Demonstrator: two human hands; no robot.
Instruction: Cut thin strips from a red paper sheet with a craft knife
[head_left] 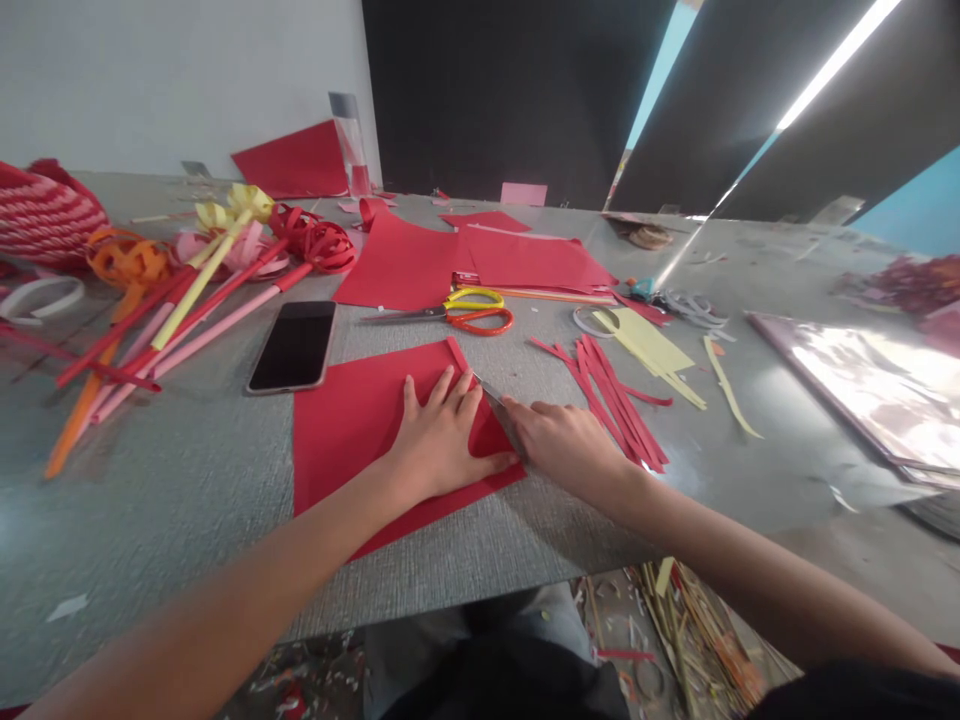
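A sheet of red paper lies on the table, its right edge folded or doubled in a narrow strip. My left hand rests flat on it with fingers spread, thumb out toward the right edge. Along that edge my right hand is closed around a knife, whose thin grey blade touches the paper; its handle is hidden in the fingers. Just right of this hand lie several cut red paper strips. Beyond the sheet rest scissors with yellow and orange handles.
A phone lies left of the sheet, beside paper flowers on coloured stems. More red paper is stacked behind. Yellow paper and a shiny flat pack lie to the right. A clear bottle stands at the back.
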